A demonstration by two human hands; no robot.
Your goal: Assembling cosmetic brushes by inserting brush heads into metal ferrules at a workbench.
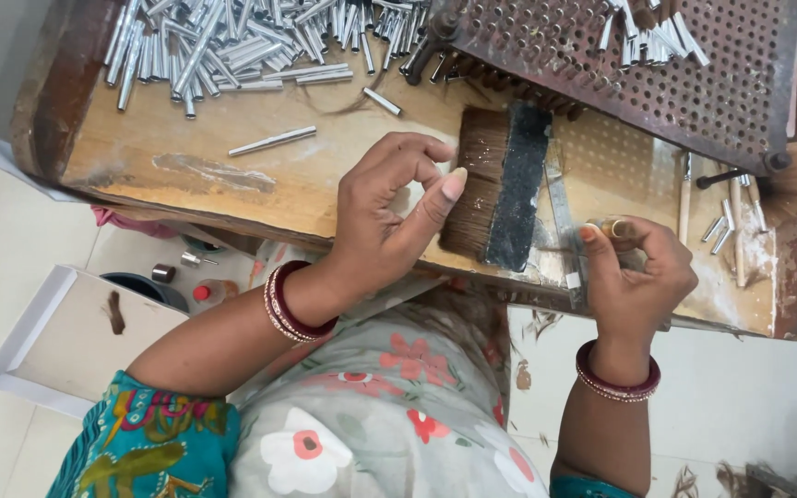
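Note:
My left hand (pixel 389 207) rests on the wooden worktable (pixel 196 175), its thumb pressed against the edge of a flat bunch of brown bristle hair (pixel 480 180) that lies under a black bar (pixel 518 184). My right hand (pixel 634 277) is closed near the table's front edge, pinching a small metal tube (pixel 615 227) between thumb and fingers, just right of a thin metal strip (pixel 565 221).
A heap of silver metal tubes (pixel 232 37) covers the table's far left, with loose tubes (pixel 272 140) nearer. A rusty perforated plate (pixel 657 65) holding more tubes stands at the back right. A white box (pixel 57 332) sits on the floor at left.

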